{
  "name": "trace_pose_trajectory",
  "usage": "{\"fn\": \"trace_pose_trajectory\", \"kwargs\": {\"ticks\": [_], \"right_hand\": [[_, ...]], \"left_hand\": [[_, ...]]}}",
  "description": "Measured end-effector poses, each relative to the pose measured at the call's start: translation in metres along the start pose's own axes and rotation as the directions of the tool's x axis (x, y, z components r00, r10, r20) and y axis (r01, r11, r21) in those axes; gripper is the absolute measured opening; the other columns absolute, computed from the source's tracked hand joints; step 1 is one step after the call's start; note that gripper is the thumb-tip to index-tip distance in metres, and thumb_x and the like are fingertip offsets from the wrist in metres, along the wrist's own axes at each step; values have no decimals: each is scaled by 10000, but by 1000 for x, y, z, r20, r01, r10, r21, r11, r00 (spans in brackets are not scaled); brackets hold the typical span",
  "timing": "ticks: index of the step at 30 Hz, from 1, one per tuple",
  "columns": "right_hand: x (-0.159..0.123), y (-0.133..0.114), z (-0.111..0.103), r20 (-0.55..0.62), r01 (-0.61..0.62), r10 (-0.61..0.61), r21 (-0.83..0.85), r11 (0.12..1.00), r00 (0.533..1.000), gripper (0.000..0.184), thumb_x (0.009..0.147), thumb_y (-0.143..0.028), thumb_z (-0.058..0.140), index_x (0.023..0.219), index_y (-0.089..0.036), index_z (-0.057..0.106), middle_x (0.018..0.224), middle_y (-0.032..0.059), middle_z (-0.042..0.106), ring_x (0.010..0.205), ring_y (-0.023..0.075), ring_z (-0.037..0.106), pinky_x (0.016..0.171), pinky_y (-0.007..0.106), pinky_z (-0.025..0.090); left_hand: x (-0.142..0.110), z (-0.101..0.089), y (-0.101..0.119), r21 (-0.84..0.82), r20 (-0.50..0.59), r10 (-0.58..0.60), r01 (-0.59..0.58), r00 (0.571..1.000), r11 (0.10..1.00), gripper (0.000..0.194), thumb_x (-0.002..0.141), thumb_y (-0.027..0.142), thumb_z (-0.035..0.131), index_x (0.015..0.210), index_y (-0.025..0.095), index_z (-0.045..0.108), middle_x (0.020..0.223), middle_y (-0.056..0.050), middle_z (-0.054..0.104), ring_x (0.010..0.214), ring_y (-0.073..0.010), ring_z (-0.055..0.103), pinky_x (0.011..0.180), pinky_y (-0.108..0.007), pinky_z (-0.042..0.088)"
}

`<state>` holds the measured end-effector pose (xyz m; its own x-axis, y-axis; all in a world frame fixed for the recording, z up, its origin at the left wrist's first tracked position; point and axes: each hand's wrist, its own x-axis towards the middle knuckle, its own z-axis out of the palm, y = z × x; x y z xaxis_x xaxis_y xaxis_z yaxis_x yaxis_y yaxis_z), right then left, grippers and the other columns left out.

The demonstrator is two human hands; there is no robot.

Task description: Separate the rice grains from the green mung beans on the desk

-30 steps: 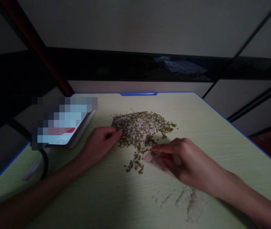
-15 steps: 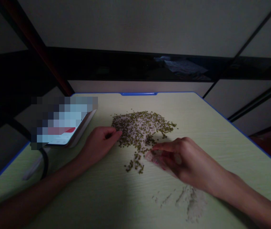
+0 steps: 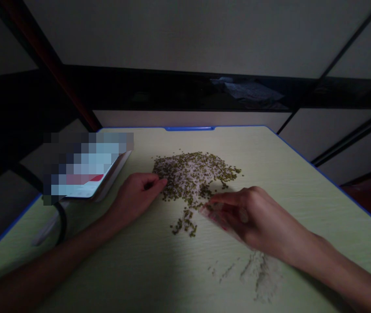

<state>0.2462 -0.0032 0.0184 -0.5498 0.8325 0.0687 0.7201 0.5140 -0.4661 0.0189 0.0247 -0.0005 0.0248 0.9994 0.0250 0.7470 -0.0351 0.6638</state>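
Note:
A mixed pile of green beans, like mung beans, and pale rice-like grains [image 3: 192,171] lies mid-table. My left hand [image 3: 139,191] rests at the pile's left edge, closed, its fingers curled under and the thumb along the grains; nothing shows in it. At the pile's near right side, my right hand [image 3: 250,215] is closed around a clear plastic piece [image 3: 216,217], whose exact kind I cannot make out. The far end of that piece is by the grains. A smaller heap of pale grains [image 3: 266,278] lies below my right wrist, and a few beans [image 3: 185,226] lie between the hands.
At the left, a tablet-like device [image 3: 84,189] with a lit, partly pixelated screen leans on a stand. A dark cable [image 3: 61,221] hangs beside it. The light wood-look table [image 3: 133,269] has a blue rim, and pale cabinet panels [image 3: 185,34] rise behind it.
The clear plastic piece has tilted slightly in my right hand, with only a very small shift of the fingers. My left hand and the grain piles look the same.

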Motion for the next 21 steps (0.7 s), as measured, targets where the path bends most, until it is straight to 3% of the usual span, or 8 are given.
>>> {"fn": "trace_pose_trajectory", "kwargs": {"ticks": [4, 9, 14, 21], "right_hand": [[-1, 0, -4, 4, -4, 4, -2, 1000, 1000, 194, 758, -174, 482, 861, -205, 643, 480, -26, 475, 415, 83, 334, 429, 244, 230], [-3, -1, -9, 129, 105, -119, 109, 988, 984, 200, 741, -106, 454, 686, -173, 634, 527, -1, 523, 473, 91, 406, 464, 248, 251], [-7, -6, -5, 152, 137, -165, 179, 974, 974, 258, 689, -45, 443, 763, -174, 655, 613, 24, 599, 539, 112, 485, 500, 259, 265], [-3, -5, -4, 134, 107, -131, 172, 979, 982, 293, 684, -41, 429, 811, -167, 661, 638, 33, 617, 534, 109, 486, 493, 259, 265]], "left_hand": [[0, 0, 1, 1, -2, 4, -4, 1000, 1000, 362, 711, 377, 434, 431, 190, 301, 434, 71, 265, 430, -72, 292, 435, -209, 217], [0, 0, -1, 13, 1, 19, -19, 1000, 1000, 361, 719, 381, 426, 437, 190, 307, 437, 70, 265, 435, -73, 294, 436, -210, 216], [0, 0, -1, 7, 2, 20, -20, 1000, 1000, 359, 719, 384, 424, 440, 191, 309, 443, 70, 272, 444, -75, 296, 443, -212, 220], [0, 1, -2, 3, -1, 23, -23, 1000, 1000, 358, 715, 378, 422, 436, 194, 295, 442, 71, 257, 440, -75, 293, 445, -215, 216]]}}
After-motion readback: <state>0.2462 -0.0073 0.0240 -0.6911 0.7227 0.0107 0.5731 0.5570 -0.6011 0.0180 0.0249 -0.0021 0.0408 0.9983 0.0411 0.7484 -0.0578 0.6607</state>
